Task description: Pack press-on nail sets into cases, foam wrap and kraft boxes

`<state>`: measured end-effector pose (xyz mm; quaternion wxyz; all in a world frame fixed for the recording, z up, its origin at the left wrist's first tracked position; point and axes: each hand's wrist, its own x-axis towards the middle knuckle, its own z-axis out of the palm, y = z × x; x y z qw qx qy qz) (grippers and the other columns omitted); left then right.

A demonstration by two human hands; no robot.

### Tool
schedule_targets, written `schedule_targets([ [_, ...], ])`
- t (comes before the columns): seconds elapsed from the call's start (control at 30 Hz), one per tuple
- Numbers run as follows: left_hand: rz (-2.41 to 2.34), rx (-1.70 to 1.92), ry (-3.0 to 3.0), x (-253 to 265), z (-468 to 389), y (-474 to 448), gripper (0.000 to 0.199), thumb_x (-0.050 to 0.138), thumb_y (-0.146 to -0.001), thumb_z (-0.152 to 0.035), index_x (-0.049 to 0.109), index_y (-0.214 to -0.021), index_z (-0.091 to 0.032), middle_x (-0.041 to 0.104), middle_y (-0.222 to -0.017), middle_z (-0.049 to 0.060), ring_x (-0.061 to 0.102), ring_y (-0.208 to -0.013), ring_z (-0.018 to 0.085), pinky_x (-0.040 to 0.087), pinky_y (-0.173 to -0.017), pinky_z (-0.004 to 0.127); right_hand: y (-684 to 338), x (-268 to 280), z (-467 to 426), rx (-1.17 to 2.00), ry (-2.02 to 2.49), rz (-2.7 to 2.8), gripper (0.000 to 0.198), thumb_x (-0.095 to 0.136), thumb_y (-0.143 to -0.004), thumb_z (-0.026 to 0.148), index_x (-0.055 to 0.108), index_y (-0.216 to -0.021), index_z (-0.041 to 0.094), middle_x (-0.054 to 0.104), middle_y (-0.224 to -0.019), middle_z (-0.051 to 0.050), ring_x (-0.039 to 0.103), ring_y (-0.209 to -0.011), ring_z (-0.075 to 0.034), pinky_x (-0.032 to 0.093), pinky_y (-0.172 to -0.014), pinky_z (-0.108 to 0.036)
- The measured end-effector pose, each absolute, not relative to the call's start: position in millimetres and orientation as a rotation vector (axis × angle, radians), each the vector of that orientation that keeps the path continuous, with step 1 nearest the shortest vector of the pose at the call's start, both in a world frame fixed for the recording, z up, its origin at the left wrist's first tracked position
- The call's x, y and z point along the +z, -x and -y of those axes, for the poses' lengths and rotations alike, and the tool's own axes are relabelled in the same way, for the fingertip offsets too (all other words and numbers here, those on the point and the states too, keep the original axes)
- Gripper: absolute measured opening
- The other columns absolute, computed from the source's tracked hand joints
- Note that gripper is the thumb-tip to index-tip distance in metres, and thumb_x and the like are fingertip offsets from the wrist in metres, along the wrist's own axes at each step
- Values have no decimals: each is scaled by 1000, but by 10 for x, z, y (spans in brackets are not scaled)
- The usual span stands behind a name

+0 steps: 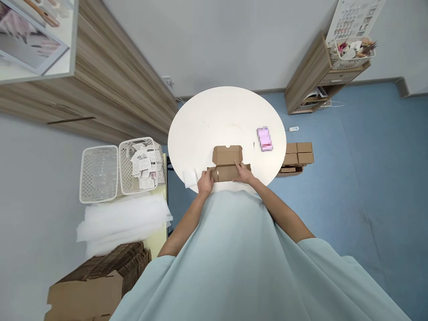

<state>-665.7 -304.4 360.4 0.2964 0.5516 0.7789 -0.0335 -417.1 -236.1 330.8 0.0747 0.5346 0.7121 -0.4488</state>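
Note:
A small brown cardboard box (228, 156) lies partly folded on the round white table (220, 107), its lid flap turned up away from me. My left hand (205, 183) grips the box's left end, fingers curled at the side flap. At the right end, my right hand (244, 173) holds the near part, with a finger on top near the fold. A folded white packet (190, 178) lies on the table just left of my left hand. Farther right is a pink, pixel-blurred rectangular item (265, 139).
Stacked closed boxes (297, 154) stand right of the table. To the left are a white basket with paper slips (142, 165), a second basket (99, 174), white foam sheets (123, 218) and a pile of flat cardboard (87, 294). A wooden cabinet (307, 71) stands at the wall.

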Motion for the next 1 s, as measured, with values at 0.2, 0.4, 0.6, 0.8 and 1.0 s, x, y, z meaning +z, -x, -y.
schedule_targets([
  [0.2, -2249, -85, -1260, 3563, 3076, 6781, 33, 61, -101, -28, 67, -131, -17, 64, -140, 18, 69, -121, 31, 55, -92, 38, 4164, 3300, 2372, -1352, -1593, -2156, 130, 91, -85, 43, -2, -177, 34, 25, -174, -23, 52, -148, -41, 53, -109, -48],
  [0.4, -2195, -5, -1272, 3587, 3018, 6745, 18, 61, -98, -25, 73, -111, -19, 77, -121, 13, 73, -114, 28, 52, -95, 34, 4173, 3351, 2366, -1335, -1581, -2146, 127, 88, -88, 42, -3, -177, 34, 24, -176, -23, 49, -152, -40, 54, -110, -48],
  [0.6, -2084, 115, -1216, 3668, 2964, 6511, 15, 66, -94, -30, 72, -105, -22, 81, -101, 7, 75, -102, 27, 54, -91, 34, 4195, 3370, 2365, -1334, -1591, -2123, 129, 89, -87, 42, -4, -177, 35, 25, -175, -22, 50, -151, -39, 54, -109, -46],
  [0.8, -2024, 143, -1266, 3669, 2925, 6408, 31, 73, -94, -43, 69, -115, -20, 75, -131, 11, 75, -106, 24, 53, -98, 33, 4204, 3360, 2373, -1352, -1606, -2128, 135, 92, -83, 45, -5, -176, 36, 24, -175, -23, 48, -153, -40, 52, -110, -47],
  [1.0, -2081, 102, -1202, 3600, 2890, 6421, 22, 67, -98, -30, 67, -118, -21, 79, -122, 8, 73, -115, 25, 52, -97, 33, 4214, 3366, 2359, -1331, -1594, -2099, 137, 95, -80, 48, -2, -177, 35, 17, -177, -27, 55, -147, -44, 52, -110, -50],
])
